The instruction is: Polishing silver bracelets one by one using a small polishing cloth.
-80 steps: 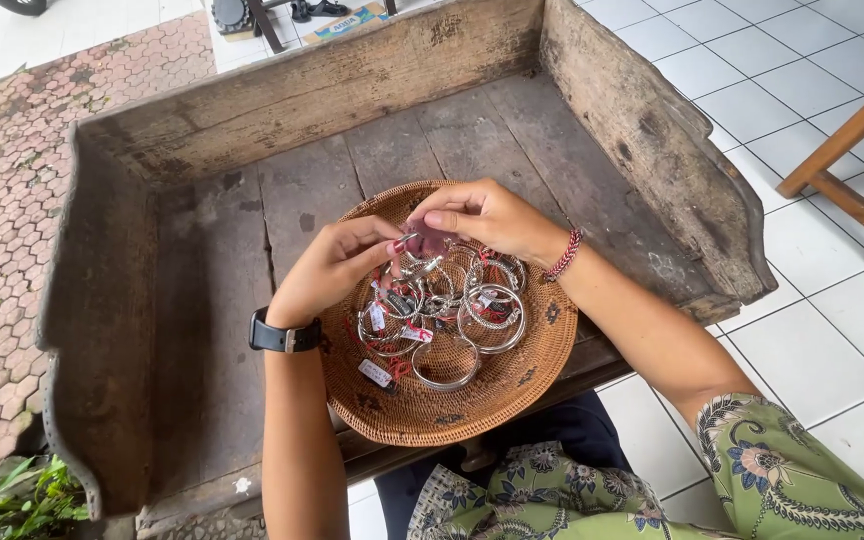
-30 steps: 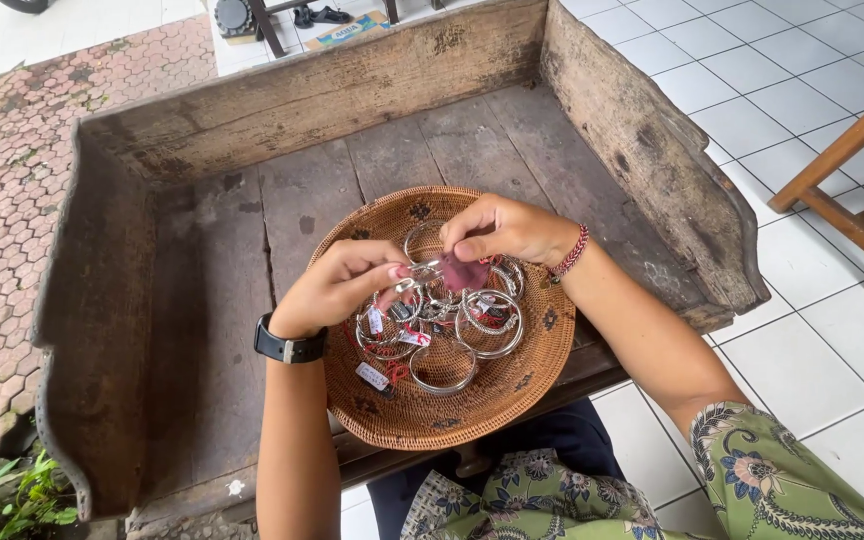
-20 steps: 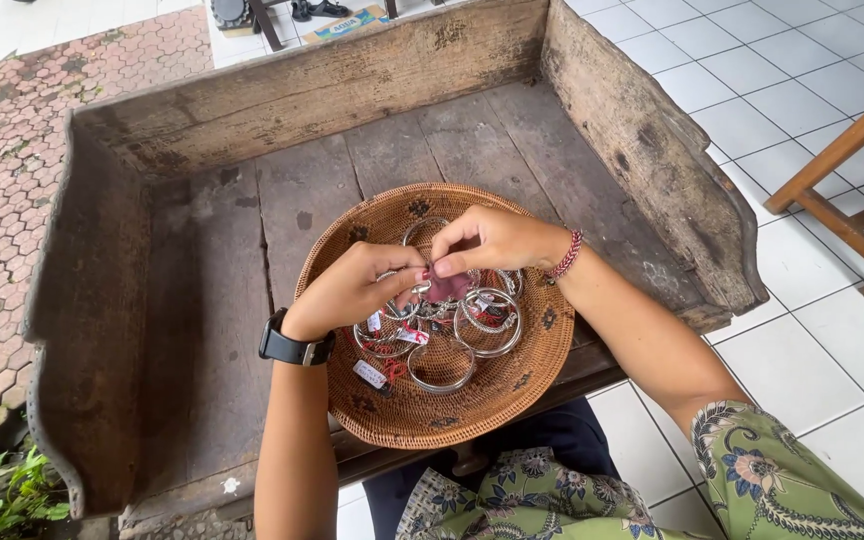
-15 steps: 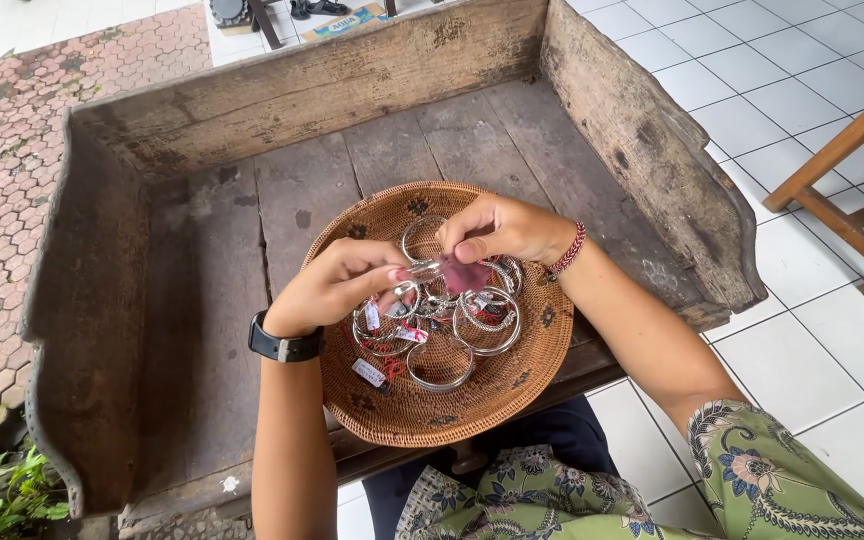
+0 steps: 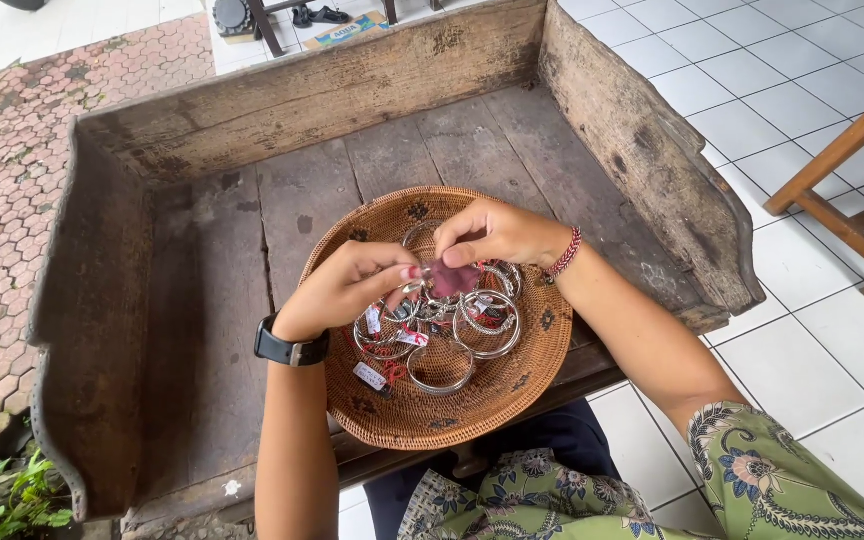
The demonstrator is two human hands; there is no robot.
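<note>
Both hands pinch one silver bangle [image 5: 414, 288]: the left hand [image 5: 352, 285] steadies it while the right hand [image 5: 492, 233] rubs it with a small pink cloth [image 5: 452, 278]. Several tagged bangles [image 5: 452, 335] lie in the woven tray [image 5: 512, 385], apparently awaiting polishing, on the weathered wooden bench [image 5: 202, 300].

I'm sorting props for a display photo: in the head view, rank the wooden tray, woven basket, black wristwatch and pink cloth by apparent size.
1. Wooden tray
2. Woven basket
3. Black wristwatch
4. Pink cloth, partly hidden by fingers, so its rank against the watch is unsure.
</note>
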